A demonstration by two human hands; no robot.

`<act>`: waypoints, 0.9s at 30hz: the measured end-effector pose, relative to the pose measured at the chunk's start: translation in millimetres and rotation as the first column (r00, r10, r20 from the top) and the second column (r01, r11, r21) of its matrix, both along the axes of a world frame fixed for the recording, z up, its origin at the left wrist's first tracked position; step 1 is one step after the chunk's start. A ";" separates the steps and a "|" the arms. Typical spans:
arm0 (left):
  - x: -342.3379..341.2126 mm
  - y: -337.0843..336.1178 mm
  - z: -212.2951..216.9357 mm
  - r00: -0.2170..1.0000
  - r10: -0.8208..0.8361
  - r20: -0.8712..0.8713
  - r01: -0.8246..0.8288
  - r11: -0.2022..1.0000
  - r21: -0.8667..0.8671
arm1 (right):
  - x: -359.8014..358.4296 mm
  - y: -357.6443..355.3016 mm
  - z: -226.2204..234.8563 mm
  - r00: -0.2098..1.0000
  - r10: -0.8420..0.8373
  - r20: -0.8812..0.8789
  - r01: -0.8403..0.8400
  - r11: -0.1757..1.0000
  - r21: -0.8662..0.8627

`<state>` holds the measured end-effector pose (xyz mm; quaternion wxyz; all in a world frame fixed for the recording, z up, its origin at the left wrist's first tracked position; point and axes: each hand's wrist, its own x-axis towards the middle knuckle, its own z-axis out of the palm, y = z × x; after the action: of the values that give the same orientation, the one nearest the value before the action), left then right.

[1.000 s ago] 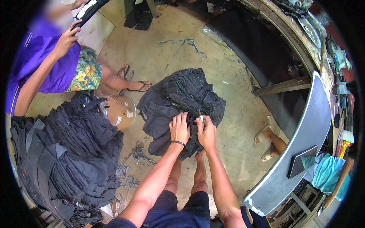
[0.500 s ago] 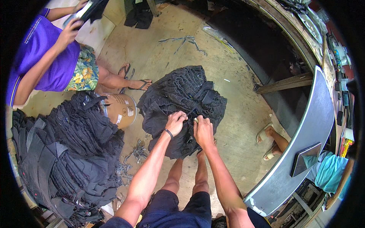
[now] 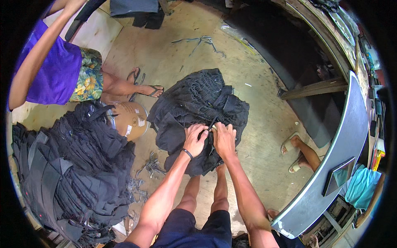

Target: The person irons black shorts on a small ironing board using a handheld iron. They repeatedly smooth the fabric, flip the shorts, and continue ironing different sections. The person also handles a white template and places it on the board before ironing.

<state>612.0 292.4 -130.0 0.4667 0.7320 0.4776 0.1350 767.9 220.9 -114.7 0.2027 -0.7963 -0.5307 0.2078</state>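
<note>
A big bundle of gathered black cloth (image 3: 188, 97) lies on the floor in front of my feet, its layers bunched in folds. A narrow dark fabric strip (image 3: 213, 122) shows at the near middle of it, between my hands. My left hand (image 3: 195, 139) is closed over the strip's left side, its thumb and fingers drawn together against the cloth. Close beside it, my right hand (image 3: 224, 141) pinches at the strip too, fingers bent down. Something small and pale shows by the right thumb; I cannot make out what it is. The fingertips are partly hidden in the folds.
On the left rises a large pile of black cloth pieces (image 3: 78, 165), with a brown drum (image 3: 130, 118) behind it. A person in a purple shirt (image 3: 53, 70) stands there. At right are a grey curved tabletop (image 3: 331, 165) with a tablet (image 3: 338, 175) and another person's sandalled foot (image 3: 291, 142).
My hands have drawn closer together over the strip, and the left fingers have curled further around. The person in purple has shifted the dark cloth thing they hold.
</note>
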 end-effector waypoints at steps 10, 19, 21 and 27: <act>4.8 0.5 -3.7 1.000 0.009 0.023 -0.010 1.000 0.024 | 7.0 -7.4 -7.8 0.998 0.036 -0.053 -0.033 0.997 0.064; 0.7 8.7 -0.5 0.999 -0.036 -0.015 0.036 0.998 -0.057 | 9.1 -10.9 -9.8 0.998 0.054 -0.039 -0.049 0.991 0.124; -1.0 10.7 -0.5 0.996 -0.076 -0.042 0.074 0.996 -0.053 | 9.1 -11.4 -10.5 0.998 0.052 -0.036 -0.047 0.992 0.120; -6.6 12.7 -1.6 0.998 -0.068 0.003 0.068 0.993 -0.101 | 6.2 -14.2 -9.6 0.995 0.044 -0.090 -0.030 0.988 0.152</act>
<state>605.4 305.0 -131.6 0.5073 0.7233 0.4589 0.0946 774.1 206.7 -124.2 0.2828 -0.7582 -0.5496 0.2077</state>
